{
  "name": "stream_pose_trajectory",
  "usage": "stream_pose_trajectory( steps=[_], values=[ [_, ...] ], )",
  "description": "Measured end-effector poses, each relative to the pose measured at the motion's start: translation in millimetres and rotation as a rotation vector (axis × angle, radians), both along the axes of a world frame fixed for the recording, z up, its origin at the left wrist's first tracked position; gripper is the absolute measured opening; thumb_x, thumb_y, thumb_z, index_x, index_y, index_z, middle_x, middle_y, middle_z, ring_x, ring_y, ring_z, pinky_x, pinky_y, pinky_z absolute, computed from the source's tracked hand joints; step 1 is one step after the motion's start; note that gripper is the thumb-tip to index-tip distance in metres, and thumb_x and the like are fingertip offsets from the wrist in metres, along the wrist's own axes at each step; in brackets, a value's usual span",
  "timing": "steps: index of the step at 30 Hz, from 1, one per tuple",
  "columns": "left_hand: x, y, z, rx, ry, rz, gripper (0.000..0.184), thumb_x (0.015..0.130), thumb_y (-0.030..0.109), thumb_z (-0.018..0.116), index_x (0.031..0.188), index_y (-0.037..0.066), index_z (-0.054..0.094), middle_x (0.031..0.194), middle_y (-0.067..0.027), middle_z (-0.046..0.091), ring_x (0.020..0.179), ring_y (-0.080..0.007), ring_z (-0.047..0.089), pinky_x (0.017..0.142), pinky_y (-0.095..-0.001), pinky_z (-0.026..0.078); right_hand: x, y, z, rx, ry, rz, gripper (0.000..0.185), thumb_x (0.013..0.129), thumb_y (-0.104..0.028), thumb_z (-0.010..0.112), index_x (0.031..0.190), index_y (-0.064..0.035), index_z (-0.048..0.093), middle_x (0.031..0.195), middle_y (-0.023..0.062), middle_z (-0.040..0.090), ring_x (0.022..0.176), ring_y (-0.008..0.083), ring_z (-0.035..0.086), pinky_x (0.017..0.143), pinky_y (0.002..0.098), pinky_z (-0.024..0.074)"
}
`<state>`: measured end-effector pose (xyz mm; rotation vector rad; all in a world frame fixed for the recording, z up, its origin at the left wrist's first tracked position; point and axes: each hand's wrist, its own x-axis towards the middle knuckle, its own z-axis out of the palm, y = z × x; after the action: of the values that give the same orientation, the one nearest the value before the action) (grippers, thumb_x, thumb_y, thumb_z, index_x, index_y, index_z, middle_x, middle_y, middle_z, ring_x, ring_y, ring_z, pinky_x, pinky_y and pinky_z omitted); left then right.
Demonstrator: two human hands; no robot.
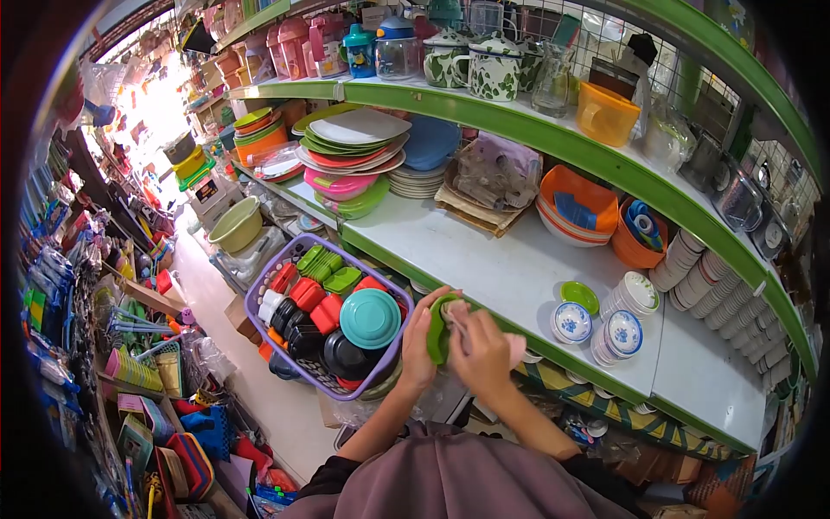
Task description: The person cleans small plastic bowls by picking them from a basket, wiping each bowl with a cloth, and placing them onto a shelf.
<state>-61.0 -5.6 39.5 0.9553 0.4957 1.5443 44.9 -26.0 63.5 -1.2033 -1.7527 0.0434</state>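
Observation:
My left hand [420,342] grips a small green dish [439,327], tilted on its side in front of my body. Against the dish's inner face my right hand [481,353] presses a bunched pinkish cloth [516,349], its fingers closed around it. Just left of my hands is a purple basket [254,304] packed with red, black and green plastic ware. A turquoise round bowl [370,318] lies on top of that pile. On the white shelf [501,268] to the right, a similar green dish [579,297] lies near blue-patterned bowls [571,323].
Stacked plates [359,130] and orange bowls [577,203] stand farther back on the shelf. Small-bowl stacks [692,272] line its right end. A green-edged upper shelf [380,93] holds mugs and jugs. An aisle floor [220,329] runs along the left, beside crowded goods.

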Motion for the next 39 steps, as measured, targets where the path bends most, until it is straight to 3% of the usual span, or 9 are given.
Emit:
stream_pose_trajectory(
  steps=[4, 9, 12, 17, 21, 25, 29, 33, 39],
  values=[
    [-0.7, 2.3, -9.0, -0.021, -0.120, 0.031, 0.049, 0.100, 0.033, 0.033, 0.134, -0.002, 0.040, 0.130, -0.0210, 0.051, 0.112, -0.0275, 0.057, 0.100, -0.0377, 0.044, -6.2, -14.9, -6.5, -0.243, 0.267, 0.309, 0.020, 0.077, -0.002, 0.066, 0.097, -0.0002, 0.066, 0.091, 0.0174, 0.063, 0.084, 0.0346, 0.064, 0.075, 0.0356, 0.0519],
    [0.7, 4.6, -11.8, 0.000, -0.045, -0.006, 0.053, 0.101, 0.038, 0.033, 0.134, -0.002, 0.039, 0.131, -0.0198, 0.050, 0.113, -0.0262, 0.056, 0.099, -0.0367, 0.043, 2.4, 6.7, -8.7, -0.176, 0.588, 0.212, 0.016, 0.078, 0.002, 0.063, 0.094, 0.0026, 0.065, 0.085, 0.0112, 0.062, 0.081, 0.0187, 0.061, 0.075, 0.0290, 0.0476],
    [7.4, 3.4, -11.8, 0.016, 0.042, -0.023, 0.055, 0.100, 0.041, 0.033, 0.134, -0.002, 0.039, 0.130, -0.0196, 0.051, 0.113, -0.0267, 0.056, 0.098, -0.0375, 0.045, -8.8, 8.3, -6.1, -0.058, 0.585, 0.143, 0.015, 0.078, 0.003, 0.062, 0.094, 0.0022, 0.064, 0.087, 0.0117, 0.062, 0.081, 0.0197, 0.062, 0.075, 0.0298, 0.0480],
    [-1.7, 9.1, -13.5, -0.023, -0.005, -0.090, 0.053, 0.101, 0.039, 0.033, 0.134, -0.001, 0.040, 0.130, -0.0207, 0.051, 0.113, -0.0286, 0.057, 0.098, -0.0389, 0.045, 9.5, -3.4, -16.0, -0.215, 0.270, 0.526, 0.018, 0.075, 0.003, 0.064, 0.093, 0.0023, 0.064, 0.088, 0.0125, 0.062, 0.082, 0.0247, 0.062, 0.075, 0.0317, 0.0489],
    [3.5, 13.9, -28.7, 0.003, 0.050, -0.094, 0.052, 0.101, 0.039, 0.033, 0.134, -0.001, 0.040, 0.130, -0.0208, 0.051, 0.113, -0.0295, 0.056, 0.098, -0.0395, 0.045, 23.9, 11.3, -14.4, -0.077, 0.435, 0.148, 0.025, 0.073, 0.002, 0.066, 0.098, -0.0003, 0.065, 0.091, 0.0148, 0.063, 0.082, 0.0284, 0.064, 0.071, 0.0317, 0.0505],
    [13.8, 6.9, -20.4, -0.074, -0.042, -0.210, 0.050, 0.101, 0.038, 0.033, 0.135, 0.001, 0.038, 0.131, -0.0218, 0.051, 0.113, -0.0316, 0.056, 0.096, -0.0413, 0.047, 6.4, -5.2, -18.6, -0.023, 0.248, 0.168, 0.021, 0.077, 0.001, 0.065, 0.099, 0.0023, 0.064, 0.094, 0.0152, 0.063, 0.084, 0.0284, 0.063, 0.077, 0.0328, 0.0498],
    [-1.4, 10.5, -20.0, -0.106, -0.074, -0.211, 0.050, 0.101, 0.038, 0.033, 0.135, 0.002, 0.038, 0.131, -0.0224, 0.050, 0.113, -0.0323, 0.056, 0.095, -0.0419, 0.048, 18.7, -11.1, -15.0, -0.357, 0.189, 0.564, 0.021, 0.080, 0.000, 0.063, 0.102, -0.0015, 0.064, 0.093, 0.0135, 0.062, 0.085, 0.0287, 0.064, 0.077, 0.0332, 0.0502],
    [6.5, 5.0, -30.0, -0.106, -0.027, -0.174, 0.049, 0.101, 0.037, 0.033, 0.134, 0.001, 0.040, 0.132, -0.0199, 0.050, 0.116, -0.0277, 0.054, 0.101, -0.0385, 0.042, 27.8, 5.3, 5.5, -0.014, 0.086, 0.293, 0.022, 0.079, 0.001, 0.062, 0.101, -0.0030, 0.064, 0.095, 0.0124, 0.063, 0.084, 0.0294, 0.064, 0.071, 0.0324, 0.0501],
    [3.1, 1.1, -11.4, 0.029, 0.079, -0.144, 0.049, 0.101, 0.035, 0.033, 0.133, 0.000, 0.041, 0.132, -0.0189, 0.050, 0.120, -0.0253, 0.052, 0.105, -0.0366, 0.038, 21.7, -7.4, -12.6, -0.062, 0.072, 0.236, 0.021, 0.080, 0.000, 0.061, 0.101, -0.0016, 0.064, 0.094, 0.0126, 0.062, 0.085, 0.0315, 0.063, 0.073, 0.0364, 0.0508]
  ],
)
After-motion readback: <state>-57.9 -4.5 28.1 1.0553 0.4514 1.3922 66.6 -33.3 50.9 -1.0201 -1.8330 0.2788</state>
